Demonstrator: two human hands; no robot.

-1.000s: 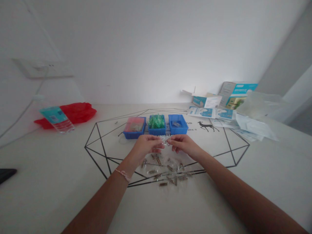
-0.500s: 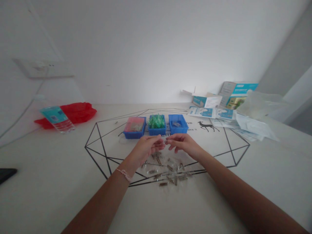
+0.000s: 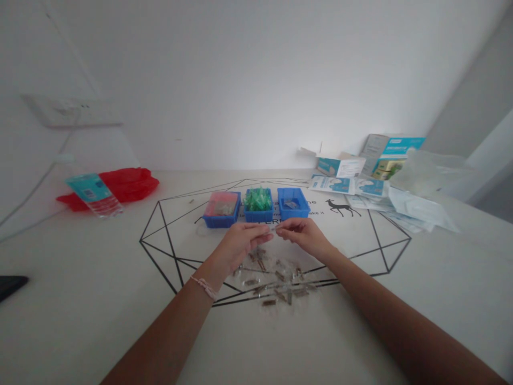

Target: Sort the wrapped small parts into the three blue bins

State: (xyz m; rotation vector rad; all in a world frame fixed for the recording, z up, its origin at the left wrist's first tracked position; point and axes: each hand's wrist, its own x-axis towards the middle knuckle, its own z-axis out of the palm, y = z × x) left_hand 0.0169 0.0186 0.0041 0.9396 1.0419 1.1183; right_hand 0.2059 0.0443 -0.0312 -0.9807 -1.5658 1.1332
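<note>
Head view: left hand (image 3: 241,247) and right hand (image 3: 302,236) pinch small clear piece (image 3: 273,227) between fingertips, centre of frame, just below three blue bins (image 3: 257,219). Clear packets (image 3: 276,280) lie scattered on bench (image 3: 80,256) beneath hands.

Table top (image 3: 100,267) print: "PERF" partly showing below blue bins (image 3: 256,209); "ake" beside deer graphic (image 3: 340,207). Carton (image 3: 395,156), packets (image 3: 332,184): labels too small to read.

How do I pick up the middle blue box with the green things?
Pinch the front wall of the middle blue bin with your fingers, coming from your side. The bins on its left and right sit close, so its ends are hard to reach. It is low and open, with green pieces heaped inside, so keep it level.
</note>
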